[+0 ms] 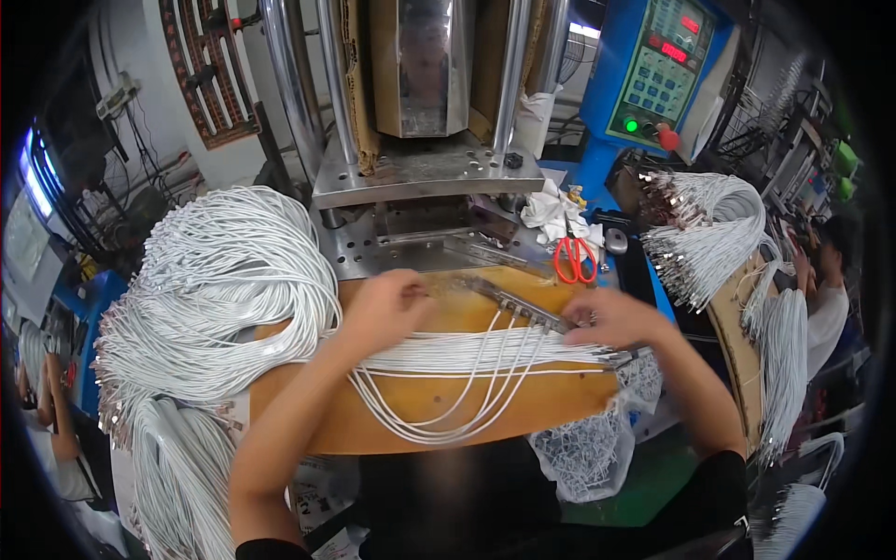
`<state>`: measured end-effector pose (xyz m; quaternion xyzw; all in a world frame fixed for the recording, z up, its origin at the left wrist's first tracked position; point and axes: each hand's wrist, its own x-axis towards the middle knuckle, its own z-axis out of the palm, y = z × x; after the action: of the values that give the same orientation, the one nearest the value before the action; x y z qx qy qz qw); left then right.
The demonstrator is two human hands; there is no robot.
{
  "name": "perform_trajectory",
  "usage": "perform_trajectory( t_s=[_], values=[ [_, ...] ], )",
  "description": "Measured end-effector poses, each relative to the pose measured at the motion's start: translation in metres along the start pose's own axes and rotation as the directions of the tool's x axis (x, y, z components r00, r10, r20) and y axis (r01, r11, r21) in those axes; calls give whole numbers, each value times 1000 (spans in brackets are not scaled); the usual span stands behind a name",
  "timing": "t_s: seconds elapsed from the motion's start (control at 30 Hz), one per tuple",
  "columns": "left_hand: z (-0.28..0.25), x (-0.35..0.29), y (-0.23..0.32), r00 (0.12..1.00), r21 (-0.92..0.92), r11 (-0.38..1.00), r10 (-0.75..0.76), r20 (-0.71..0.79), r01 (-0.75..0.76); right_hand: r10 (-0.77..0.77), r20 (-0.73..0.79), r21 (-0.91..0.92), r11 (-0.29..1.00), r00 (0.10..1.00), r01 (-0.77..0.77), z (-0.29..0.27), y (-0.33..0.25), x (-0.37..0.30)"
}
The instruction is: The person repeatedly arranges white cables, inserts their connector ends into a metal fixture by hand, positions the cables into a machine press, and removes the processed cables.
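My right hand (611,317) grips the right end of a narrow metal bar (527,308), which lies tilted over the brown board (373,420). Several white cables rise into the bar at one end and loop down toward me. Left of the bar, my left hand (387,303) is closed, its fingertips pinched together. Whatever it holds, if anything, is too small or blurred to make out. Beneath both hands a flat bundle of white cables (523,347) runs across the board. Another metal bar (495,254) rests behind, by the press.
A metal press (420,191) stands ahead, with a control panel (658,75) to its right. Red-handled scissors (575,263) lie behind my right hand. Big cable coils (224,271) fill the left; more cables (719,233) lie right. A clear bag of small pieces (588,453) sits by the board's front edge.
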<state>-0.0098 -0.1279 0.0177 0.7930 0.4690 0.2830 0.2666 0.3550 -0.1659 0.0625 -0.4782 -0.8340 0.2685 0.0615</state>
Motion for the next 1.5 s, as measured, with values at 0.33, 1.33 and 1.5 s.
perform_trajectory(
  t_s=[0.33,1.33,1.5],
  values=[
    [61,-6,63,917,-69,935,354,183,-347,-73,-388,4,997,919,82,4,17,106],
    [-16,117,-42,986,520,847,161,-52,-110,-324,-409,-197,944,853,264,30,10,260],
    [1,111,-60,928,758,632,359,-98,-164,-418,-303,-458,852,856,254,19,-13,254]
  ],
)
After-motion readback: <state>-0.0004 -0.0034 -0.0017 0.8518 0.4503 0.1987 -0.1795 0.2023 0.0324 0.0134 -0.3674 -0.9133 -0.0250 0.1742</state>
